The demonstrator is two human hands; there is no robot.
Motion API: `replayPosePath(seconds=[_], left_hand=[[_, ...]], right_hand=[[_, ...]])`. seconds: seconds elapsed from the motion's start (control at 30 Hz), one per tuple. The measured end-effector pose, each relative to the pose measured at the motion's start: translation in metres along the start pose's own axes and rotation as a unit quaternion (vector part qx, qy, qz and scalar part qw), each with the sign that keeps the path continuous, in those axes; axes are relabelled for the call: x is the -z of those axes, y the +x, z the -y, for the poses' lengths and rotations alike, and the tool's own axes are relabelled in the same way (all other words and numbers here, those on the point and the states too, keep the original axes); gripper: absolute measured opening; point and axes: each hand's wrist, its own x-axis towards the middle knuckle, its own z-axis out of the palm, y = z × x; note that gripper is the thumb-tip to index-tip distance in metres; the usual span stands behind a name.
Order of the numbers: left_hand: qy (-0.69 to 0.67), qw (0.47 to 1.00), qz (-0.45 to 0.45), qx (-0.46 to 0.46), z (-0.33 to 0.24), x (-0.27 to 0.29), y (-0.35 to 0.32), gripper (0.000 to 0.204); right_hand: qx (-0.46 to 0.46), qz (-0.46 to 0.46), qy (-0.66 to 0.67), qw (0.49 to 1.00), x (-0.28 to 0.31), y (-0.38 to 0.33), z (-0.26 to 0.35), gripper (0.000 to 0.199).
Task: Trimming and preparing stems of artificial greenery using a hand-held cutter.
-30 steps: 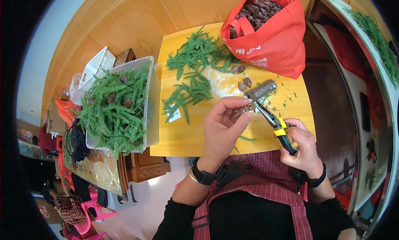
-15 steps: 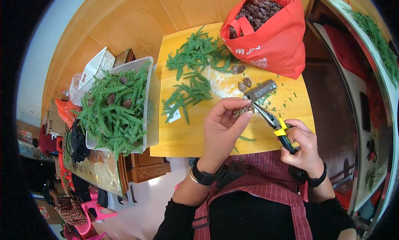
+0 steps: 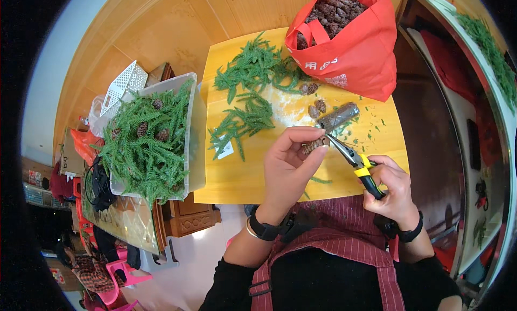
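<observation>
My left hand (image 3: 292, 161) pinches a small brown pine cone (image 3: 312, 146) between thumb and fingers above the near part of the yellow table (image 3: 237, 181). In my right hand (image 3: 393, 186) is a pair of long-nose pliers (image 3: 353, 157) with yellow and black handles. Their jaw tips meet the cone at my left fingertips; whether they grip a wire there is too small to tell. Just beyond lies a dark bundle (image 3: 338, 116) of what look like thin wires. Loose pine cones (image 3: 314, 112) rest beside it. Cut green fir sprigs (image 3: 250, 117) lie farther left.
A red bag (image 3: 355, 60) full of pine cones stands at the far right of the table. To the left, a clear plastic bin (image 3: 196, 133) holds green sprigs and several cones. A white basket (image 3: 124, 84) sits behind it. Green clippings (image 3: 371, 130) are scattered on the right.
The view has shifted very slightly. Both hands, the pine cone and the pliers keep almost the same position.
</observation>
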Motion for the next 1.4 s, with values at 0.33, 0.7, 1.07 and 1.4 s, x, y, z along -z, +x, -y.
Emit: replayPosePath(seconds=[0.33, 0.7, 1.07, 1.4], left_hand=[[-0.106, 0.977, 0.043, 0.18, -0.001, 0.009, 0.002, 0.018], [0.106, 0.992, 0.035, -0.065, 0.006, 0.003, 0.001, 0.017], [-0.145, 0.972, 0.055, 0.177, -0.003, 0.01, 0.001, 0.01], [0.129, 0.99, 0.026, -0.058, -0.002, 0.002, 0.001, 0.018]], right_hand=[[-0.012, 0.014, 0.042, 0.999, -0.001, -0.004, -0.004, 0.018], [-0.063, 0.045, 0.102, 0.992, 0.003, -0.007, -0.001, 0.022], [-0.091, 0.053, 0.154, 0.982, 0.006, -0.013, -0.003, 0.022], [-0.208, 0.103, 0.285, 0.93, 0.01, -0.013, -0.002, 0.013]])
